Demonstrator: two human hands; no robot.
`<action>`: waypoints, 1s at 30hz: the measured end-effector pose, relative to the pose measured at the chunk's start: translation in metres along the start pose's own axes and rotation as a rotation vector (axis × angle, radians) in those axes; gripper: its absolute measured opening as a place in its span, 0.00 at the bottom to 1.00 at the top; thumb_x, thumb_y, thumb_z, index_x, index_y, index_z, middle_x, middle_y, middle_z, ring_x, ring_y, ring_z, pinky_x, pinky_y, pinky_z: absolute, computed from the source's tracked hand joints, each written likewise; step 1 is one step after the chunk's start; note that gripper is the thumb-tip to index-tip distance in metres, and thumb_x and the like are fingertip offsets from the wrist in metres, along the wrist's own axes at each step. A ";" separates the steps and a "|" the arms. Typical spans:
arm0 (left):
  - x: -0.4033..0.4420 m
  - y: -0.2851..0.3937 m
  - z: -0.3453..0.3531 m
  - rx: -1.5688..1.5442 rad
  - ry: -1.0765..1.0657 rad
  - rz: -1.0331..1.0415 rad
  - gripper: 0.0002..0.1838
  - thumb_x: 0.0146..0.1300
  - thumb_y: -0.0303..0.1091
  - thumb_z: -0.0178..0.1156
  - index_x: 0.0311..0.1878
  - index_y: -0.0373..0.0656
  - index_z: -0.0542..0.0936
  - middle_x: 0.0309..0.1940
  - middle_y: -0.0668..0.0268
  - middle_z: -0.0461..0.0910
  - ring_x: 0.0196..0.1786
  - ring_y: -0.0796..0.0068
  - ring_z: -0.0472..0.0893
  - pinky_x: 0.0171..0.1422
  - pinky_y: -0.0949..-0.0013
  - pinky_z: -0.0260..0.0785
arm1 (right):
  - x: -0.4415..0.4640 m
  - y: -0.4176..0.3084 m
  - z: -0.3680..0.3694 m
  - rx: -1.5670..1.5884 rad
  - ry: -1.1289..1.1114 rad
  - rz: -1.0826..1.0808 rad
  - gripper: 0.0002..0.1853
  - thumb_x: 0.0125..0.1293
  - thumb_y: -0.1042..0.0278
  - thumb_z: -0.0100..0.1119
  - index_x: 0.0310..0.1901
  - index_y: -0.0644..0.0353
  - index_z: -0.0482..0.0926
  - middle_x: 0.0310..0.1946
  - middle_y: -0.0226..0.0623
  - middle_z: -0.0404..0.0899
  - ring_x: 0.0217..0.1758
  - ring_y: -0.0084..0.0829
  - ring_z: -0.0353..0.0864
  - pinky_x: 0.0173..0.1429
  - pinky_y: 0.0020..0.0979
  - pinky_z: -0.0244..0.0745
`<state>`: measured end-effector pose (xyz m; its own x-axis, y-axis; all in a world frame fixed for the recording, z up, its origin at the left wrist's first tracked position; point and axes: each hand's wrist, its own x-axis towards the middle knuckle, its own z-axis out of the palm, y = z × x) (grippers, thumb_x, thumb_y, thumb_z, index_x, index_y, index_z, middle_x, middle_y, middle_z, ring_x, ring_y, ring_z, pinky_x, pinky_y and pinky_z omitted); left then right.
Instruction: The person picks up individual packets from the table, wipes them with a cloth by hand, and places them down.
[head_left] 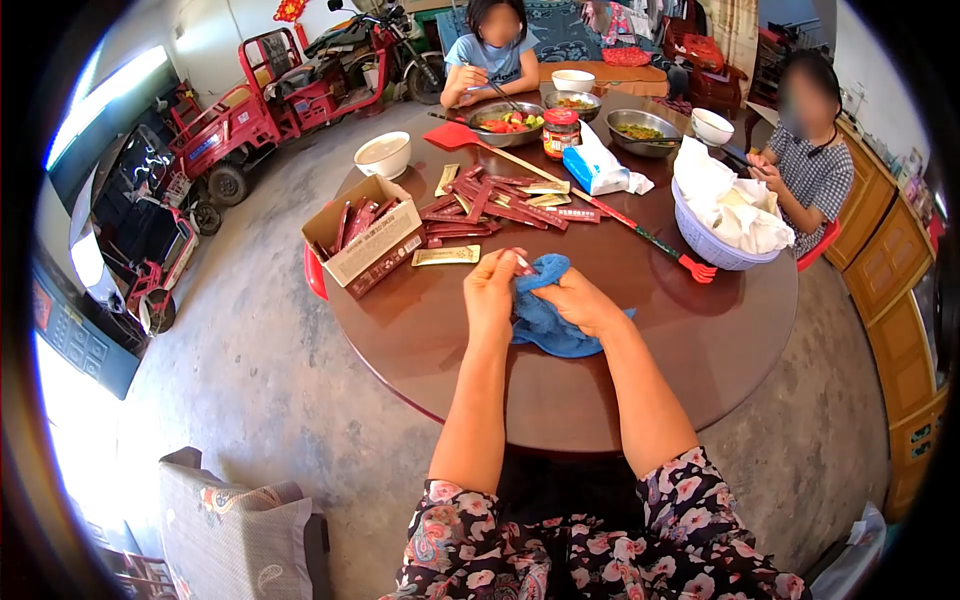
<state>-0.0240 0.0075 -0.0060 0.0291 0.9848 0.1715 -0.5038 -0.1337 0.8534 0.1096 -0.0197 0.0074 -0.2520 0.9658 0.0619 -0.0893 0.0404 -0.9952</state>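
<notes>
My left hand (490, 292) is closed at the tabletop's near side, its fingertips pinching a small reddish stick packet (523, 263) that is mostly hidden. Against it, my right hand (585, 302) grips a blue cloth (556, 335), which wraps near the packet and hangs down onto the table. Just beyond my hands lies a loose pile of dark red stick packets (480, 205) with several gold ones among them. One gold packet (446, 256) rests left of my left hand. An open cardboard box (375, 245) holds more red packets.
On the round brown table (690, 330) are a red spatula (452, 136), a red-ended long-handled tool (697, 268), a jar (561, 135), tissues (598, 170), a purple basket (715, 240), food bowls (505, 122) and a white bowl (383, 155). Two people sit opposite and right.
</notes>
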 end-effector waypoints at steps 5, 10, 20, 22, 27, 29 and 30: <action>0.003 0.004 -0.006 -0.074 0.185 0.063 0.07 0.63 0.31 0.56 0.38 0.38 0.80 0.31 0.70 0.79 0.32 0.81 0.76 0.40 0.76 0.68 | 0.000 0.002 -0.003 -0.038 -0.061 0.021 0.04 0.63 0.69 0.54 0.35 0.60 0.74 0.29 0.23 0.72 0.34 0.17 0.68 0.38 0.24 0.67; 0.003 0.006 -0.013 -0.155 0.251 0.076 0.09 0.65 0.34 0.55 0.38 0.38 0.80 0.31 0.71 0.78 0.32 0.83 0.75 0.39 0.76 0.67 | 0.000 0.004 -0.004 -0.131 -0.057 -0.049 0.04 0.62 0.70 0.55 0.34 0.60 0.74 0.29 0.23 0.72 0.33 0.17 0.68 0.37 0.24 0.67; 0.000 -0.001 -0.002 -0.009 -0.008 -0.065 0.11 0.66 0.36 0.54 0.37 0.37 0.79 0.29 0.68 0.79 0.30 0.81 0.76 0.37 0.77 0.68 | 0.008 0.017 -0.007 -0.063 0.049 -0.054 0.03 0.61 0.71 0.56 0.33 0.61 0.75 0.27 0.24 0.72 0.32 0.17 0.68 0.36 0.24 0.67; 0.001 -0.002 -0.006 -0.047 0.004 -0.066 0.11 0.66 0.35 0.53 0.37 0.36 0.79 0.28 0.68 0.78 0.31 0.82 0.75 0.38 0.78 0.67 | 0.005 0.013 -0.003 -0.034 0.021 -0.040 0.03 0.61 0.71 0.57 0.33 0.61 0.75 0.28 0.24 0.72 0.32 0.17 0.68 0.37 0.24 0.67; 0.000 -0.001 -0.005 -0.160 0.076 -0.102 0.11 0.66 0.35 0.53 0.35 0.37 0.79 0.27 0.69 0.77 0.30 0.82 0.75 0.37 0.77 0.67 | 0.005 0.013 -0.004 0.024 -0.014 -0.023 0.03 0.61 0.71 0.57 0.33 0.60 0.75 0.29 0.24 0.73 0.34 0.17 0.69 0.38 0.23 0.68; -0.001 0.001 -0.002 -0.147 0.069 -0.094 0.11 0.66 0.35 0.53 0.36 0.36 0.79 0.28 0.69 0.78 0.30 0.82 0.75 0.37 0.78 0.67 | 0.006 0.014 -0.004 0.006 0.009 -0.004 0.04 0.61 0.71 0.58 0.34 0.61 0.75 0.30 0.25 0.74 0.34 0.17 0.70 0.38 0.23 0.68; -0.001 0.001 -0.002 -0.134 0.064 -0.085 0.12 0.66 0.36 0.53 0.36 0.36 0.79 0.28 0.69 0.78 0.30 0.82 0.75 0.37 0.78 0.67 | 0.006 0.012 -0.003 0.009 0.011 -0.004 0.04 0.61 0.71 0.58 0.34 0.61 0.75 0.30 0.25 0.74 0.34 0.17 0.70 0.38 0.23 0.68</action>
<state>-0.0260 0.0064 -0.0066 0.0241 0.9975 0.0661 -0.6129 -0.0375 0.7893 0.1095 -0.0132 -0.0047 -0.2407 0.9685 0.0646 -0.0988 0.0418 -0.9942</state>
